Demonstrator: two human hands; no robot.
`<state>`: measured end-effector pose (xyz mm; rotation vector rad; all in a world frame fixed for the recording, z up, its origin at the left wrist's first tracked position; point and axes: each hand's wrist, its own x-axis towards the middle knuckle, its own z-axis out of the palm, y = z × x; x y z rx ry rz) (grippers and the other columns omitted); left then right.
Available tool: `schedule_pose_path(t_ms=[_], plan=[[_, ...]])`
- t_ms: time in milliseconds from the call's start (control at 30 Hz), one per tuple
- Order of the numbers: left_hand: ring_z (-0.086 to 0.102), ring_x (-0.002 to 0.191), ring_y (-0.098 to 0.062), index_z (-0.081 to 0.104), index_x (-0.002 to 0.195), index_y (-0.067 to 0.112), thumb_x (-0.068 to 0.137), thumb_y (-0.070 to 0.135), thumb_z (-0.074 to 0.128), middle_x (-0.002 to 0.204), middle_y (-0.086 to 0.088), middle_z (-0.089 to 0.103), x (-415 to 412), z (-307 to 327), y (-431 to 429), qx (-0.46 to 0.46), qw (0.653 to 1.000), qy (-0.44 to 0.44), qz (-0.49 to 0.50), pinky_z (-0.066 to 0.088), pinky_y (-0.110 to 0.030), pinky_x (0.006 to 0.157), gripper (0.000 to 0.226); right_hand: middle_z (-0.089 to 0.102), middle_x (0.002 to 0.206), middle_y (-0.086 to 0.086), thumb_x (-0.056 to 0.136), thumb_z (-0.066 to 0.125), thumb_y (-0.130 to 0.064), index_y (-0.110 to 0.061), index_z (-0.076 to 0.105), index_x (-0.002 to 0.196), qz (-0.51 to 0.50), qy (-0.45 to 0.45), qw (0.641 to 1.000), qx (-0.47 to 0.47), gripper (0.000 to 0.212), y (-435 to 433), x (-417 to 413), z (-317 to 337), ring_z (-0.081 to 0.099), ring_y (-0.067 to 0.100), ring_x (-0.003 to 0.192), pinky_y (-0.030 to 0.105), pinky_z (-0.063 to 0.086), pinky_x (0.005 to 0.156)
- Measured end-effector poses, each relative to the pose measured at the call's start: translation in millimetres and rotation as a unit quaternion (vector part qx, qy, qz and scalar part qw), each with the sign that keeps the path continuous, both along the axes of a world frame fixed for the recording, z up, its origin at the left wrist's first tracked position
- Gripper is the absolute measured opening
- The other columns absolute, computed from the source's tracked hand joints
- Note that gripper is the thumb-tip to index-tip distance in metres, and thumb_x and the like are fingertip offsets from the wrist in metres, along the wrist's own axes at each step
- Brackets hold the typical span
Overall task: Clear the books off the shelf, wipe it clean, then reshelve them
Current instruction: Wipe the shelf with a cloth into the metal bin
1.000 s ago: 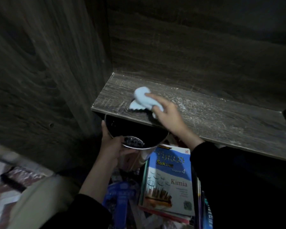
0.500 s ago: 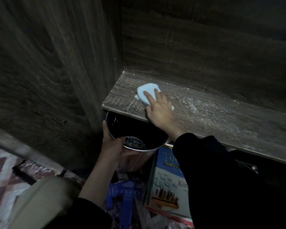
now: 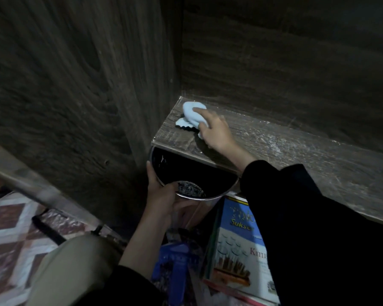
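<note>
A dusty dark wooden shelf (image 3: 296,151) runs from the middle to the right edge, with no books on it. My right hand (image 3: 215,131) presses a light blue cloth (image 3: 192,114) onto the shelf's far left corner. Just under the shelf's front edge, my left hand (image 3: 161,197) grips the rim of a shiny metal bin (image 3: 208,196) with a dark inside. A stack of books (image 3: 237,250), the top one blue and white, lies on the floor below my right sleeve.
The cabinet's side panel (image 3: 86,96) stands to the left. A blue plastic object (image 3: 175,268) lies on the floor between my arms. A patterned mat (image 3: 7,235) covers the floor at lower left, next to my knee (image 3: 75,272).
My right hand has slid the cloth from the shelf's front edge back towards the far left corner. The left hand has kept the bin under the edge. The view shifted left.
</note>
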<state>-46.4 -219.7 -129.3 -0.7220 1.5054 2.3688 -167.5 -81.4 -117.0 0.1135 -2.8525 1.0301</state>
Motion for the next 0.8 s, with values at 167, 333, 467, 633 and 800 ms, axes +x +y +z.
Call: schedule_pose_path(t_ms=[167, 333, 467, 633, 800], plan=[[0.053, 0.116, -0.033, 0.012, 0.151, 0.036, 0.086, -0.019, 0.039, 0.138, -0.002, 0.045, -4.3, -7.0, -2.8, -0.012, 1.0, 0.014, 0.022, 0.051, -0.06, 0.084, 0.09, 0.017, 0.159, 0.007, 0.094, 0.044, -0.018, -0.031, 0.03, 0.149, 0.045, -0.04, 0.985, 0.161, 0.058, -42.4, -6.1, -12.8, 0.018, 0.033, 0.138, 0.046, 0.023, 0.108], [0.054, 0.119, -0.033, 0.013, 0.15, 0.04, 0.083, -0.017, 0.041, 0.137, 0.0, 0.046, -7.2, -13.1, -3.8, -0.054, 0.998, 0.02, 0.018, 0.045, -0.058, 0.097, 0.092, 0.027, 0.156, 0.003, 0.093, 0.044, -0.017, -0.033, 0.042, 0.143, 0.15, 0.018, 0.965, 0.215, 0.052, -53.6, 22.1, -12.4, 0.025, 0.03, 0.132, 0.043, 0.026, 0.104], [0.056, 0.116, -0.033, 0.013, 0.149, 0.042, 0.083, -0.016, 0.043, 0.139, -0.002, 0.048, -4.7, -8.2, -2.8, -0.061, 0.998, 0.019, 0.018, 0.049, -0.058, 0.092, 0.093, 0.047, 0.145, -0.002, 0.089, 0.043, -0.014, -0.03, 0.06, 0.129, 0.254, 0.014, 0.947, 0.198, 0.046, -41.7, 19.8, 5.8, 0.039, 0.025, 0.127, 0.036, 0.03, 0.103], [0.054, 0.113, -0.042, 0.008, 0.15, 0.041, 0.087, -0.018, 0.039, 0.144, 0.001, 0.04, -2.3, -0.5, -3.0, -0.003, 1.0, -0.01, 0.013, 0.055, -0.036, 0.041, 0.092, 0.062, 0.129, 0.006, 0.087, 0.048, 0.001, -0.019, 0.067, 0.12, 0.112, 0.008, 0.994, 0.003, 0.043, 3.5, 22.4, 31.0, 0.052, 0.005, 0.082, 0.025, 0.038, 0.09], [0.055, 0.112, -0.043, 0.003, 0.15, 0.042, 0.088, -0.016, 0.037, 0.148, 0.0, 0.036, -3.2, -2.9, -2.1, -0.019, 1.0, -0.006, -0.001, 0.054, -0.033, 0.04, 0.091, 0.044, 0.146, 0.013, 0.088, 0.033, -0.029, -0.023, 0.054, 0.136, -0.023, 0.016, 0.988, 0.151, 0.053, 48.8, 47.1, -17.3, 0.04, 0.035, 0.127, 0.042, 0.029, 0.106]])
